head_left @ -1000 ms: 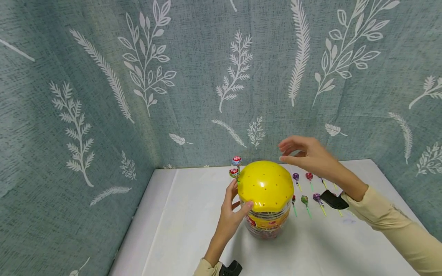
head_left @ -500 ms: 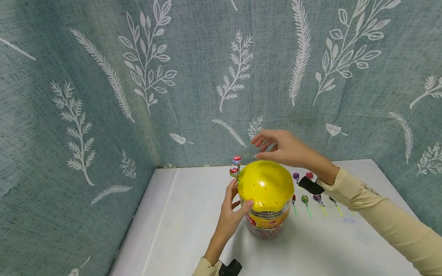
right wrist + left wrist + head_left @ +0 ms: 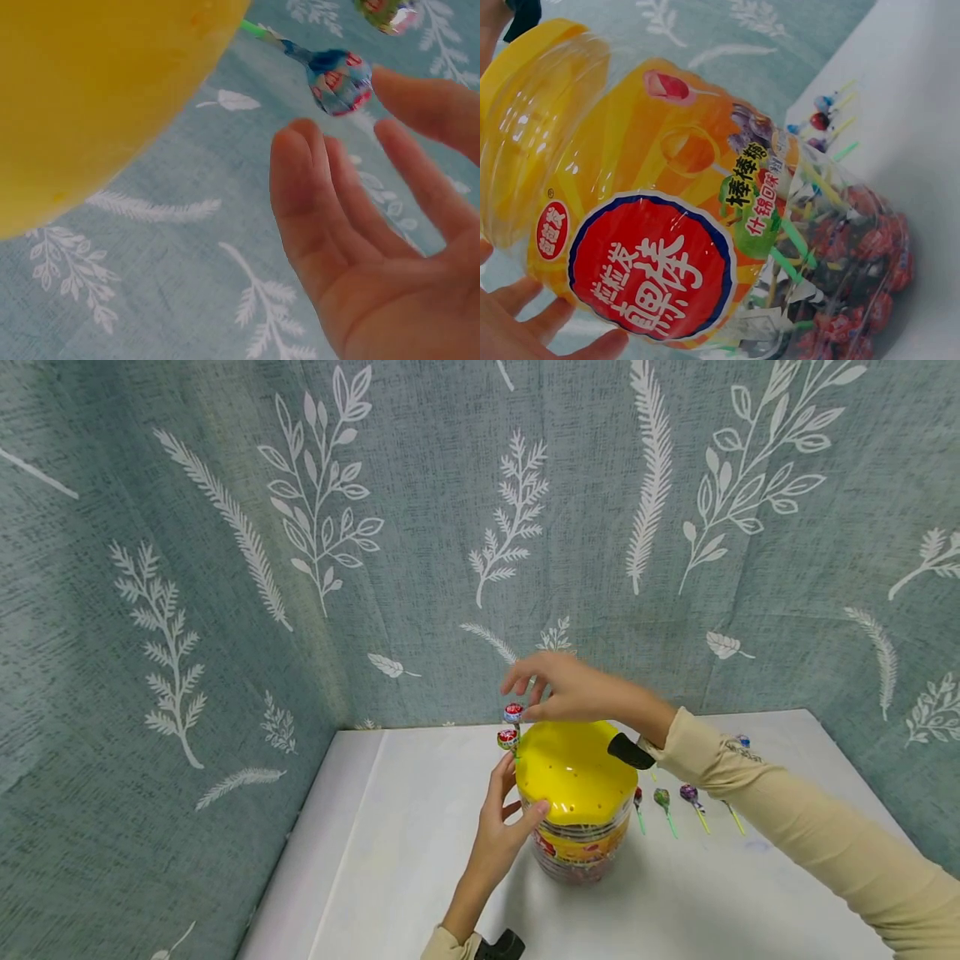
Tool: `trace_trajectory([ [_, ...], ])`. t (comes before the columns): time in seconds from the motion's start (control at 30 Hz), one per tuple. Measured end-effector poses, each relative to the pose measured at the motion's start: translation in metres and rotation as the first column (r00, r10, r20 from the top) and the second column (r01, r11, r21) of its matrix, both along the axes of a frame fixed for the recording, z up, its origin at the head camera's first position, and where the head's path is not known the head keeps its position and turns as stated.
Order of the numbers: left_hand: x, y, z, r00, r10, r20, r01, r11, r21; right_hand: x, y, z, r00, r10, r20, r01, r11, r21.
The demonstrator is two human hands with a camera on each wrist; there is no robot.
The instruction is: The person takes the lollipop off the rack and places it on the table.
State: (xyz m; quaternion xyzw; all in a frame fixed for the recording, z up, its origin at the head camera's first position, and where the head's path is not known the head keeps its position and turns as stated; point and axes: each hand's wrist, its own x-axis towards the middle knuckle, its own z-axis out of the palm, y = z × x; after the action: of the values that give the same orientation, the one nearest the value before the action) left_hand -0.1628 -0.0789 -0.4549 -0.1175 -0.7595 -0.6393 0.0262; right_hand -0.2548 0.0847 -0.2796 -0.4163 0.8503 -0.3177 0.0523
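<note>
A clear candy jar (image 3: 652,217) with an orange label and yellow lid (image 3: 573,781) stands upright on the table, with wrapped lollipops inside. My left hand (image 3: 497,827) holds its left side, thumb on the lid's edge. Two lollipops stick out at the lid's left edge: a blue-wrapped lollipop (image 3: 340,81) and a green-wrapped lollipop (image 3: 507,738). Over the back of the lid, my right hand (image 3: 573,689) reaches to the blue-wrapped one. Its thumb and fingers stand spread about the candy in the right wrist view; whether they touch it, I cannot tell.
Several lollipops (image 3: 662,797) lie in rows on the white table (image 3: 405,835) right of the jar, partly hidden by the right sleeve (image 3: 787,802). A leaf-patterned cloth (image 3: 420,527) hangs close behind the table and along the left.
My right hand has moved left, from the lid's right side across to the lollipops at its left edge. The left hand and jar have stayed put.
</note>
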Motion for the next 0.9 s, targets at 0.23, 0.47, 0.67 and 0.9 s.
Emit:
trace_trajectory([
  [0.23, 0.001, 0.001, 0.001, 1.000, 0.004, 0.013, -0.004, 1.000, -0.008, -0.001, -0.013, -0.007, 0.996, 0.088, -0.016, -0.086, 0.994, 0.067],
  [0.47, -0.001, 0.001, -0.001, 1.000, 0.001, 0.006, -0.001, 1.000, -0.012, 0.002, -0.015, -0.012, 0.995, 0.034, -0.097, -0.031, 0.999, 0.028],
  [0.67, -0.001, 0.000, -0.001, 1.000, -0.001, -0.007, 0.000, 1.000, -0.010, 0.002, -0.015, -0.014, 0.991, 0.015, -0.131, -0.019, 0.999, -0.027],
  [0.9, -0.001, 0.000, -0.002, 1.000, 0.002, -0.002, -0.002, 1.000, 0.000, 0.003, -0.007, -0.008, 0.996, 0.006, -0.089, -0.015, 0.995, -0.100],
])
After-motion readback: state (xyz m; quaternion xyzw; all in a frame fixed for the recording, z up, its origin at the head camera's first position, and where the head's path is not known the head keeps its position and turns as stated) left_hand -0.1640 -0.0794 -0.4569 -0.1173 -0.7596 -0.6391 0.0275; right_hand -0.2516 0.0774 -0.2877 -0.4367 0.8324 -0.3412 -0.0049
